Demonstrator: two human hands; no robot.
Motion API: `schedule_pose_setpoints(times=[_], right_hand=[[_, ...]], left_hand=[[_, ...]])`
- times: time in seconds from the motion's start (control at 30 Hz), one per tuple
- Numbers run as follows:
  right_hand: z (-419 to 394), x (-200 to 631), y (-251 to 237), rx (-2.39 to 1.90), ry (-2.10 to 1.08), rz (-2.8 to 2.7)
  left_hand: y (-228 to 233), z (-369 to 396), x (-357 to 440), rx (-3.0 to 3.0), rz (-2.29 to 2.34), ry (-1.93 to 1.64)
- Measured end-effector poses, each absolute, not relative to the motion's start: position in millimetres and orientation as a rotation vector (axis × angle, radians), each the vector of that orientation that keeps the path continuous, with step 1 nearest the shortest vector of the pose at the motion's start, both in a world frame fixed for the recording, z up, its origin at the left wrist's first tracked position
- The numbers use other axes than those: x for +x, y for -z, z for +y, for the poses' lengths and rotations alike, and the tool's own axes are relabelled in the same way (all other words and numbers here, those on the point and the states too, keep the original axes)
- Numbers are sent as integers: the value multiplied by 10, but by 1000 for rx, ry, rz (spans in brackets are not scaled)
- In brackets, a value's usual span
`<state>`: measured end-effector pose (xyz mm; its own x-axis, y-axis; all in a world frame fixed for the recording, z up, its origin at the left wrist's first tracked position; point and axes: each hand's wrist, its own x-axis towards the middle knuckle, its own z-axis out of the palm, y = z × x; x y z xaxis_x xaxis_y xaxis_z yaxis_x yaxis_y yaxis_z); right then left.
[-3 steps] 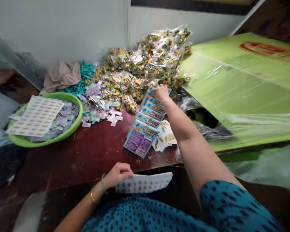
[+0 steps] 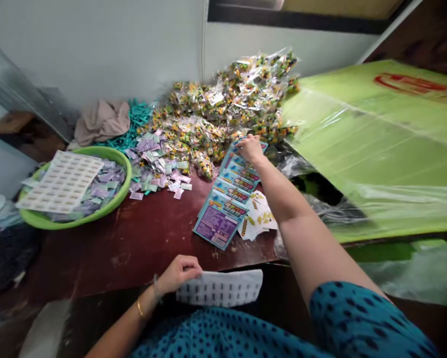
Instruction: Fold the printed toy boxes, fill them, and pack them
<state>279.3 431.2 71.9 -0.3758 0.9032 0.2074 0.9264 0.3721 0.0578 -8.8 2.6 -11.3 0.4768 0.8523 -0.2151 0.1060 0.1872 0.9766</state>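
Left hand (image 2: 180,272) is holding a printed sheet (image 2: 223,290); right hand (image 2: 250,148) is resting at the far end of the fanned pouches (image 2: 218,223).
Left is pinching the sheet near its upper left corner, thumb against fingers, the sheet hanging just off the near edge of the table (image 2: 159,219). Right is curling its fingers at the farthest pouch; can't tell if it's gripping. Pouches are lying overlapped on the table, white cards (image 2: 256,219) sitting at their right side, bagged pieces (image 2: 216,117) heaping up behind. Step in hand looks like handling a single pouch; next move is probably calling for separating it without dragging the row, left pinch holding the sheet clear.
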Motion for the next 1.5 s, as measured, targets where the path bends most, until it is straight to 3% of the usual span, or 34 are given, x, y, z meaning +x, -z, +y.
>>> schedule_pose_setpoints(times=[0.13, 0.23, 0.37, 0.47, 0.6, 0.8, 1.23, 1.33, 1.5], right_hand=[[4170, 2742, -988, -1713, 192, -2340], [3389, 2577, -1269, -1501, 89, -2156], [1553, 2233, -1238, -786, -827, -2444], [478, 2145, -981, -891, -1136, -2352], [-34, 2288, -650, -1255, -1146, -2014], [-290, 2525, -571, -1346, -1174, -1850], [-755, 2293, -552, -952, -269, -2144], [-889, 2259, -581, -799, -392, -2269], [-541, 2265, -587, -1160, -1044, -1858]], left_hand=[[144, 106, -191, 1333, 1000, -694], [27, 171, -280, 1419, 1001, -747], [-257, 213, -357, 1514, 968, -808], [-418, 213, -343, 1562, 941, -835], [-500, 106, -262, 1560, 1022, -830], [-569, -231, -129, 1426, 1061, -850], [-562, -451, 58, 1256, 1165, -966], [-564, -433, 35, 1275, 1160, -963], [-600, -427, 112, 1445, 1088, -943]])
